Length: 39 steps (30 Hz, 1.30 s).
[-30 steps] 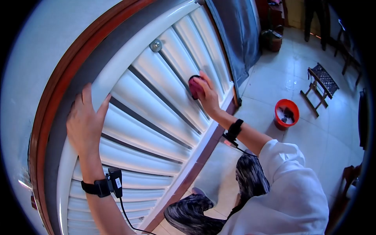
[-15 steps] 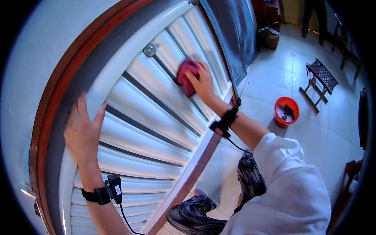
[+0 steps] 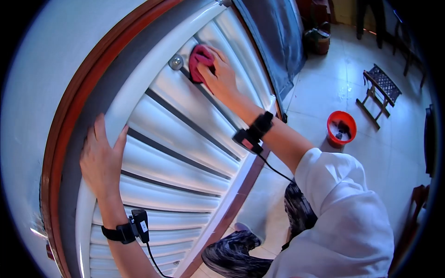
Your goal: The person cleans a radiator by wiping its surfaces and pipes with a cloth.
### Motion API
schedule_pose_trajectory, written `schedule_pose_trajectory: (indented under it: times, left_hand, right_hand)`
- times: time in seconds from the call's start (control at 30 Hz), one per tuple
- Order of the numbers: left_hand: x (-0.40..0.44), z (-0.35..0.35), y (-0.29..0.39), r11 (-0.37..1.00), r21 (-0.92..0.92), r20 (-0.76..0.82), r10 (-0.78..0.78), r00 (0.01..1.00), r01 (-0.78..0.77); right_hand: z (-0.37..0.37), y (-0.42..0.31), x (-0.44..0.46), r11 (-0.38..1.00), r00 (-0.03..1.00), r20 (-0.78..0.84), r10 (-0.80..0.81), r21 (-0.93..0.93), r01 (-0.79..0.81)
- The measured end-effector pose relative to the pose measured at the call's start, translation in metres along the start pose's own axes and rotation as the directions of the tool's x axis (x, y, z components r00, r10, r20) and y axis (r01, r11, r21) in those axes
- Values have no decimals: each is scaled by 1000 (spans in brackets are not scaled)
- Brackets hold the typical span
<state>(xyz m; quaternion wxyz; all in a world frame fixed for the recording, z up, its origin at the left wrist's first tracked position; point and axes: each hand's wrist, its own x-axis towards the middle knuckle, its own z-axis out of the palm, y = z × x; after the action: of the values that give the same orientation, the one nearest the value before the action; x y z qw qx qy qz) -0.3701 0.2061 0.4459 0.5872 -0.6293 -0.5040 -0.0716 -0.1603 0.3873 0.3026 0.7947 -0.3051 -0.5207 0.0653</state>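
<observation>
A white slatted door (image 3: 160,160) with rounded horizontal slats fills the left half of the head view. My right hand (image 3: 220,74) presses a dark red cloth (image 3: 199,58) against one of its upper slats, just right of a round metal knob (image 3: 176,62). Fingers and thumb are closed on the folded cloth. Lower on the left, my left hand (image 3: 100,160) grips the door's smooth outer rail (image 3: 134,88), its thumb on the slat side and its fingers over the outer edge. Both wrists carry black strapped devices with cables.
A red bucket (image 3: 341,129) with dark cloth and sudsy water stands on the tiled floor (image 3: 320,99). Behind it is a folding stool (image 3: 381,88). A grey-blue curtain (image 3: 271,41) hangs beside the door. A brown wooden frame (image 3: 60,125) curves along the left. Another person's legs (image 3: 371,18) show at the back.
My right hand has slid the cloth up and left along the slat, close to the knob. My left hand keeps its hold on the rail; the view has shifted slightly.
</observation>
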Motion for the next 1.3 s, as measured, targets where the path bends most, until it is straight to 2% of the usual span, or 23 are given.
schedule_pose_trajectory:
  times: [0.13,0.2,0.33,0.4,0.47,0.53,0.73,0.8,0.83,0.9,0.93,1.0,1.03,1.07,1.13,1.17,1.23,1.27,1.3]
  left_hand:
    - [-2,2,0,999,28,42,-39,998,38]
    - [-2,4,1,999,22,55,-41,998,40]
    - [0,-1,3,994,81,137,-83,987,72]
    - [-1,1,2,991,34,139,-134,981,130]
    - [-3,2,1,993,-7,180,-117,977,120]
    - [-4,4,2,980,64,197,-195,961,186]
    - [-8,15,-9,987,66,188,-155,970,145]
    - [-9,15,-10,988,66,185,-153,971,143]
    - [-9,16,-11,987,67,187,-153,970,143]
    - [-10,17,-12,988,47,184,-150,971,144]
    - [-9,17,-11,988,46,183,-150,971,144]
    - [-9,13,-7,990,24,174,-138,975,136]
    - [-8,11,-4,990,25,174,-141,975,139]
    - [-6,9,-2,988,19,195,-154,969,153]
    - [-6,10,-3,986,19,213,-168,963,167]
    - [-8,14,-6,986,32,207,-165,964,162]
    - [-9,17,-6,987,44,199,-158,967,153]
    - [-9,17,-6,989,48,182,-147,972,140]
    - [-8,16,-6,990,52,166,-135,977,128]
  right_hand:
    - [-17,9,-19,996,997,70,35,-88,-29]
    - [-4,10,-5,988,999,35,-25,-150,29]
    - [16,-11,12,997,997,-32,-64,-41,63]
    - [14,-6,-12,994,998,-32,-61,-89,58]
    - [10,3,-56,969,991,-91,-93,-239,69]
    - [-3,21,-99,970,993,-93,78,-224,-98]
    - [-30,83,-210,909,955,-164,249,-301,-288]
    - [-40,95,-231,853,896,-196,399,-280,-441]
    - [-46,104,-242,852,896,-194,401,-279,-442]
    - [-62,116,-259,741,806,-148,573,-328,-586]
    - [-70,119,-261,741,807,-149,572,-329,-586]
    - [-83,118,-260,689,821,6,570,-547,-475]
    - [-87,116,-257,674,811,20,584,-569,-471]
    - [-91,113,-253,676,812,22,583,-569,-469]
    - [-94,106,-243,625,720,37,693,-529,-574]
    - [-94,103,-239,626,721,38,692,-528,-573]
    - [-88,97,-228,573,630,36,776,-457,-680]
    - [-82,94,-223,572,628,33,778,-453,-684]
    - [-73,92,-218,697,744,13,668,-362,-619]
